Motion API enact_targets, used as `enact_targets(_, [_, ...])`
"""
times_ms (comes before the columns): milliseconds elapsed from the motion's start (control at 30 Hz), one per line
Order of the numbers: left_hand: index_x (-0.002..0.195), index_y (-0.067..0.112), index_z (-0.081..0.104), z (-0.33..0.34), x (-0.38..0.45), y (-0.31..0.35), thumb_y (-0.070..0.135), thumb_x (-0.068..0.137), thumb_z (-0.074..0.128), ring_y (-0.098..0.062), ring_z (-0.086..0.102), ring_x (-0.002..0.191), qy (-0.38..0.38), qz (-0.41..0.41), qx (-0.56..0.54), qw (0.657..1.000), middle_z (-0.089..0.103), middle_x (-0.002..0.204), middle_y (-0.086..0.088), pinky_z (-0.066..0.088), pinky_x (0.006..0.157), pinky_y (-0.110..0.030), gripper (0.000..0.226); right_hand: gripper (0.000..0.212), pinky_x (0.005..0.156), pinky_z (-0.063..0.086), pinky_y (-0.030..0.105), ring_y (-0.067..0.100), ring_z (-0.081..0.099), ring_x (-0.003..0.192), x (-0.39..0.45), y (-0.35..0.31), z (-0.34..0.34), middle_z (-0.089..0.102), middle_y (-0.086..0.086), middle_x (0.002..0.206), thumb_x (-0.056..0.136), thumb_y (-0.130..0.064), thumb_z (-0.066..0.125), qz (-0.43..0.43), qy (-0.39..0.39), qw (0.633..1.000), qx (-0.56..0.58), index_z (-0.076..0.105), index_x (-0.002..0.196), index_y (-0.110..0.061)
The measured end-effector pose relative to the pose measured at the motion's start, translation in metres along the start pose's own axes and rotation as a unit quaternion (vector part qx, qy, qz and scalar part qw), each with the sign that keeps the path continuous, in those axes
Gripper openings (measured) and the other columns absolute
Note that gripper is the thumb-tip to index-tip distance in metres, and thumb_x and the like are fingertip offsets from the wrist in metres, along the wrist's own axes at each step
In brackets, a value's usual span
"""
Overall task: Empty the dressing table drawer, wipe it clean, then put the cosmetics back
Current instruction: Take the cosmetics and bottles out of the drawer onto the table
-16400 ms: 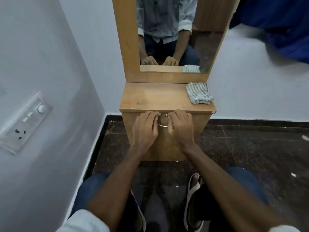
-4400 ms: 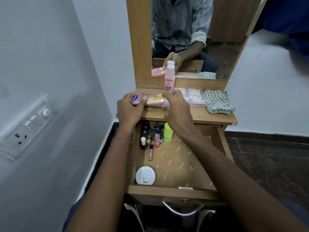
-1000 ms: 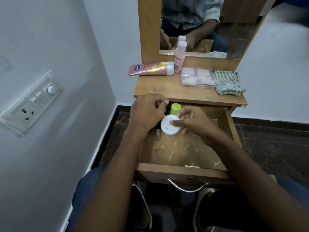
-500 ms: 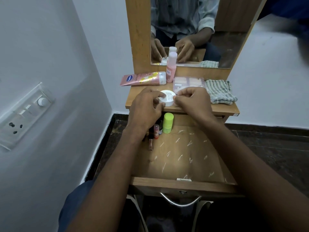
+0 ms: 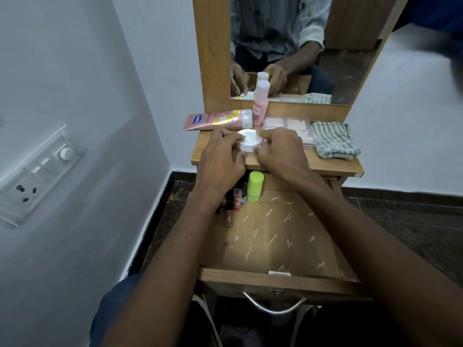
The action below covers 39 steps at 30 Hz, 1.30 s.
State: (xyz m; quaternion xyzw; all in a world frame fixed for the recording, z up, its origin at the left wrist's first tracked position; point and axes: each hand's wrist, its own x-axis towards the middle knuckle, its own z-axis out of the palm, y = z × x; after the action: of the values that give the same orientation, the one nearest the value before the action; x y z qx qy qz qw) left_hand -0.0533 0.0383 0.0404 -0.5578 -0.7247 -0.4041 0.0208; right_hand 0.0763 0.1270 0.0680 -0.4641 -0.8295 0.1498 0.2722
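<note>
A round white jar (image 5: pixel 249 143) sits on the wooden dressing table top (image 5: pixel 333 163), held between my left hand (image 5: pixel 221 159) and my right hand (image 5: pixel 280 151), whose fingertips pinch its rim. Behind it lie a pink tube (image 5: pixel 216 120), an upright pink bottle (image 5: pixel 260 103) and a clear palette box (image 5: pixel 288 125). A striped cloth (image 5: pixel 334 142) lies at the right. The drawer (image 5: pixel 278 279) below stands pulled out. At its back left are a lime green bottle (image 5: pixel 255 186), several small nail polish bottles (image 5: pixel 238 196) and a lip gloss tube (image 5: pixel 228 217).
A mirror (image 5: pixel 300 46) rises behind the table top and reflects my hands. A white wall with a switch panel (image 5: pixel 37 176) stands close on the left. A metal handle (image 5: pixel 274 305) hangs on the drawer front. Dark tiled floor (image 5: pixel 413 221) lies to the right.
Both hands lifted the white jar out of the drawer and brought it down onto the table top in front of the pink tube.
</note>
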Motion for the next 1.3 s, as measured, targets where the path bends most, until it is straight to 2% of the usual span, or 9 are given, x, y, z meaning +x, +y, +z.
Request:
enact_targets(67, [0.126, 0.017, 0.070, 0.000, 0.000, -0.001, 0.016, 0.092, 0.074, -0.015, 0.062, 0.110, -0.001, 0.001, -0.010, 1.000, 0.058, 0.124, 0.001, 0.054, 0.093, -0.029, 0.034, 0.041, 0.093, 0.058, 0.039, 0.027, 0.069, 0.112, 0.001, -0.002, 0.002, 0.074, 0.008, 0.126, 0.090, -0.022, 0.071, -0.015, 0.016, 1.000, -0.005, 0.072, 0.132, -0.018])
enact_targets(233, [0.138, 0.017, 0.067, 0.000, -0.006, -0.002, 0.020, 0.095, 0.073, -0.015, 0.058, 0.119, -0.010, 0.002, 0.002, 1.000, 0.061, 0.130, 0.000, 0.050, 0.097, -0.029, 0.044, 0.041, 0.091, 0.059, 0.040, 0.029, 0.070, 0.107, 0.002, -0.003, 0.006, 0.076, 0.009, 0.121, 0.089, -0.022, 0.073, -0.024, 0.038, 0.999, -0.013, 0.073, 0.130, -0.019])
enact_targets(333, [0.131, 0.018, 0.072, -0.006, -0.012, 0.000, 0.020, 0.094, 0.074, -0.014, 0.062, 0.115, 0.036, -0.005, 0.003, 0.999, 0.066, 0.128, 0.000, 0.053, 0.094, -0.027, 0.036, 0.026, 0.081, 0.061, 0.042, 0.024, 0.071, 0.091, -0.012, 0.000, 0.001, 0.079, 0.006, 0.103, 0.088, -0.022, 0.074, -0.062, 0.066, 0.996, -0.006, 0.080, 0.113, -0.018])
enact_targets(400, [0.117, 0.018, 0.078, -0.012, -0.017, 0.002, 0.020, 0.094, 0.075, -0.010, 0.065, 0.102, 0.061, 0.010, -0.020, 0.998, 0.072, 0.116, 0.003, 0.056, 0.086, -0.022, 0.024, 0.012, 0.072, 0.059, 0.040, 0.019, 0.068, 0.077, -0.028, 0.005, -0.002, 0.075, 0.002, 0.086, 0.087, -0.021, 0.075, -0.097, 0.063, 0.993, 0.002, 0.080, 0.098, -0.018])
enact_targets(533, [0.100, 0.025, 0.082, -0.017, -0.031, -0.001, 0.023, 0.094, 0.073, -0.005, 0.067, 0.083, -0.001, 0.041, -0.039, 0.998, 0.075, 0.094, 0.013, 0.060, 0.073, -0.031, 0.011, 0.014, 0.067, 0.057, 0.038, 0.021, 0.068, 0.074, -0.059, 0.018, -0.004, 0.075, -0.002, 0.084, 0.088, -0.024, 0.075, -0.147, 0.022, 0.988, -0.051, 0.076, 0.101, -0.022])
enact_targets(667, [0.103, 0.027, 0.084, -0.018, -0.039, -0.007, 0.023, 0.094, 0.077, -0.003, 0.071, 0.080, -0.054, 0.005, -0.033, 0.998, 0.080, 0.095, 0.013, 0.063, 0.075, -0.034, 0.012, 0.015, 0.063, 0.056, 0.040, 0.026, 0.068, 0.072, -0.067, 0.020, -0.005, 0.076, 0.002, 0.086, 0.094, -0.028, 0.070, -0.188, 0.012, 0.972, -0.138, 0.075, 0.104, -0.020])
enact_targets(867, [0.102, 0.034, 0.084, -0.018, -0.038, -0.011, 0.026, 0.094, 0.075, -0.001, 0.070, 0.078, -0.114, -0.017, 0.020, 0.993, 0.079, 0.090, 0.018, 0.064, 0.073, -0.035, 0.015, 0.052, 0.074, 0.055, 0.038, 0.031, 0.070, 0.098, -0.073, 0.020, 0.005, 0.074, 0.003, 0.109, 0.093, -0.037, 0.074, -0.147, -0.110, 0.963, -0.197, 0.054, 0.140, -0.028])
enact_targets(1100, [0.106, 0.033, 0.084, -0.016, -0.037, -0.009, 0.025, 0.096, 0.076, -0.005, 0.070, 0.080, -0.113, -0.033, 0.029, 0.993, 0.080, 0.095, 0.016, 0.064, 0.077, -0.034, 0.015, 0.048, 0.067, 0.053, 0.034, 0.025, 0.068, 0.087, -0.077, 0.018, 0.013, 0.072, 0.001, 0.105, 0.089, -0.042, 0.078, -0.141, -0.064, 0.975, -0.162, 0.060, 0.128, -0.022])
enact_targets(1300, [0.100, 0.033, 0.084, -0.013, -0.036, -0.008, 0.022, 0.094, 0.076, 0.000, 0.070, 0.074, -0.107, -0.018, 0.011, 0.994, 0.079, 0.086, 0.018, 0.063, 0.075, -0.032, 0.016, 0.037, 0.064, 0.047, 0.032, 0.020, 0.064, 0.078, -0.079, 0.021, 0.021, 0.071, -0.003, 0.092, 0.083, -0.039, 0.085, -0.110, 0.000, 0.992, -0.063, 0.061, 0.107, -0.022])
